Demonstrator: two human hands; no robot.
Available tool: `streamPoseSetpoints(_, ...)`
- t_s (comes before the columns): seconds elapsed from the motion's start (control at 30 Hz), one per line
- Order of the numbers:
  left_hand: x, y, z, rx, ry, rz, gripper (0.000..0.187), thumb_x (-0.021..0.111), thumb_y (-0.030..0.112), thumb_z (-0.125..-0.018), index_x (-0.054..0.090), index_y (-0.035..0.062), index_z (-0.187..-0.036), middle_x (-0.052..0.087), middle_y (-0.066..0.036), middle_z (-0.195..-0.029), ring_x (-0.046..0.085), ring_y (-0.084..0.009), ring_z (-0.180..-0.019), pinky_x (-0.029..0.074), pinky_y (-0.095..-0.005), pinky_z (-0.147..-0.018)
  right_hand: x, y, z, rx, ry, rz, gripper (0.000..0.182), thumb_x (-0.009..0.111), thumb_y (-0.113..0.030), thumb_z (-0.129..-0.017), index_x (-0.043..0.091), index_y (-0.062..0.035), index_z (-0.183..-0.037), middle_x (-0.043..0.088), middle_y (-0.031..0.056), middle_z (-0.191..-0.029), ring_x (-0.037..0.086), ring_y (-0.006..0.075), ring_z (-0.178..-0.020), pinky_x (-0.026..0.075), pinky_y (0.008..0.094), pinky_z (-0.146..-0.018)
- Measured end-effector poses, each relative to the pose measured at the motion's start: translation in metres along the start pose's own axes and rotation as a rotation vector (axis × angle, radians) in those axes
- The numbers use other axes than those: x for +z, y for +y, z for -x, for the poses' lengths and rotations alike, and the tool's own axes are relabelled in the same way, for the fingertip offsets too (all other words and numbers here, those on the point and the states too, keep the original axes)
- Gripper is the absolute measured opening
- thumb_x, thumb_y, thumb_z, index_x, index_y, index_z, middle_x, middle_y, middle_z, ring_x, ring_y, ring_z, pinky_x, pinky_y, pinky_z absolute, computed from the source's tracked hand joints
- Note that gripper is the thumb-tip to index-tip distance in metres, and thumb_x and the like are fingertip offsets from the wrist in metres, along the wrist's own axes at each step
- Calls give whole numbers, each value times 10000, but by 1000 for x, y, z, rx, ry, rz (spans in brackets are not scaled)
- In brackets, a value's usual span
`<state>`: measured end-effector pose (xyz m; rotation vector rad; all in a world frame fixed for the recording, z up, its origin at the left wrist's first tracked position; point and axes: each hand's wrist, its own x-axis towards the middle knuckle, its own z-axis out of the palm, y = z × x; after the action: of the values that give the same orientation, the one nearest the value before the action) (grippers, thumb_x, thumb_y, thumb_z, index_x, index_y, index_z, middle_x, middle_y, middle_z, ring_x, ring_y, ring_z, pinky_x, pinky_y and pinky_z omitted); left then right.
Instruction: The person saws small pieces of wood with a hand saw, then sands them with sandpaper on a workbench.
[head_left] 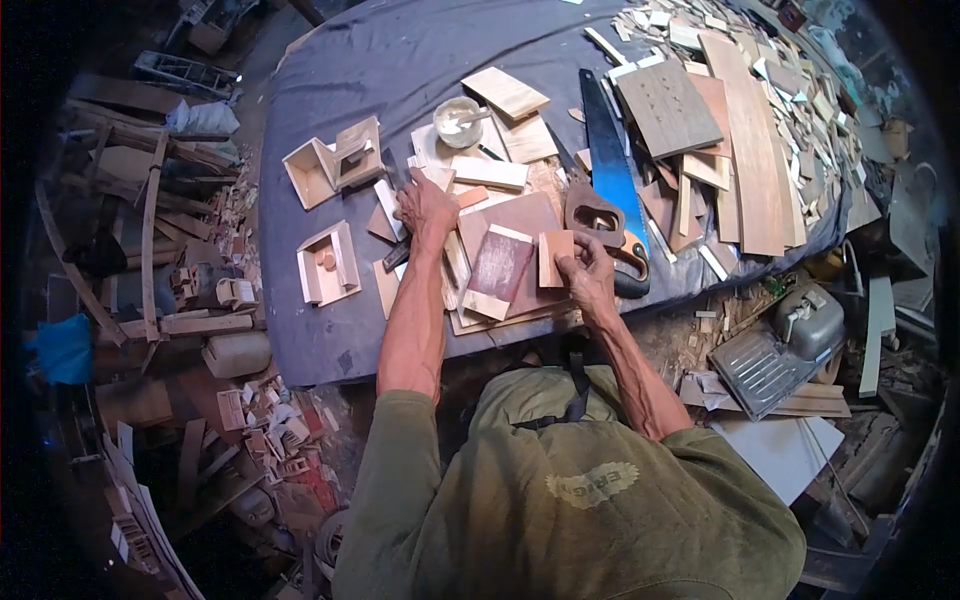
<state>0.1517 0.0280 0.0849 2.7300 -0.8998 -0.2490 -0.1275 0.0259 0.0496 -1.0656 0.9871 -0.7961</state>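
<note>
My right hand (590, 275) pinches a small rectangular wood block (555, 258) with a pale strip along one edge. My left hand (428, 205) reaches down among wood offcuts, fingers apart and touching the pieces beside a pale wood block (490, 173); the fingertips are partly hidden. Between the hands, a sanding block (500, 268) with a worn dark-red face and pale ends lies on a brown board (540, 212). A small orange-brown wood piece (472, 197) rests near my left hand.
Two handsaws, one with a blue blade (612, 165), lie right of my hands. A bowl of pale paste (459, 122) stands beyond. Small wooden boxes (328, 265) sit at left on the cloth-covered table (380, 60). Boards and scraps (745, 150) pile up at right.
</note>
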Motion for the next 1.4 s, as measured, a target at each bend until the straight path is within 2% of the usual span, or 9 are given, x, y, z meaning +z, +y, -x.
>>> streamPoseSetpoints(0.3,14,-7,-19,-67,82,263,738,753,305,-785,440,-42,-1356,516,-306,-1345,476,-442,-1309,365,-529,-1115,-1,-5,-2,-21,49,32,388,709,-74,-883,568,20,-1232,667,77,-1047,639,107,-842,523,229,-689)
streamPoseSetpoints(0.47,13,-6,-25,272,416,447,602,677,244,-826,551,-93,-1308,568,-297,-1181,522,-459,-1160,414,-494,-1027,4,-12,-6,79,71,-38,277,686,-52,-915,581,-8,-1167,658,23,-922,601,71,-746,470,209,-594)
streamPoseSetpoints(0.67,-38,34,33,431,-41,618,425,690,166,-858,616,-67,-1205,642,-185,-1038,641,-317,-945,521,-432,-846,3,-7,-16,-31,73,-34,263,686,-53,-904,606,2,-1149,691,61,-966,645,117,-812,533,243,-715)
streamPoseSetpoints(0.77,-17,29,44,75,-565,1474,306,662,120,-901,638,-28,-1168,672,-114,-1014,668,-242,-883,553,-396,-776,9,-21,-16,-267,99,37,234,698,-34,-872,649,2,-1098,690,88,-1036,663,150,-866,546,257,-805)
streamPoseSetpoints(0.9,-5,25,59,-143,-704,2024,273,562,80,-939,616,-48,-1174,686,-109,-1053,678,-261,-996,549,-420,-958,4,-21,-27,-538,40,177,210,698,22,-809,707,-24,-1014,637,119,-1151,654,205,-989,529,299,-882)
streamPoseSetpoints(1.13,31,9,47,-319,-644,1885,277,536,73,-854,602,-53,-1091,669,-140,-1010,689,-296,-935,582,-467,-878,-4,-2,-23,-604,31,382,220,687,27,-712,754,-51,-906,553,142,-1262,598,279,-1105,495,371,-950)
streamPoseSetpoints(1.27,40,17,44,-208,-502,1502,237,530,64,-826,620,-16,-1031,672,-119,-905,675,-251,-772,574,-413,-681,-1,1,-20,-575,-33,304,230,630,77,-729,742,-17,-906,539,138,-1279,620,263,-1109,533,352,-890)
streamPoseSetpoints(1.37,75,7,22,182,-304,1084,167,542,73,-817,632,-6,-932,633,-88,-753,619,-193,-678,506,-374,-600,1,-6,-15,-482,-49,223,231,592,106,-748,729,5,-904,545,135,-1283,631,251,-1121,559,328,-870)
streamPoseSetpoints(1.4,66,20,32,73,-326,1201,147,553,88,-820,630,-23,-876,588,-77,-667,559,-157,-618,450,-362,-566,0,-8,-12,-458,-41,223,231,579,115,-754,724,12,-902,548,134,-1285,634,247,-1125,568,321,-866)
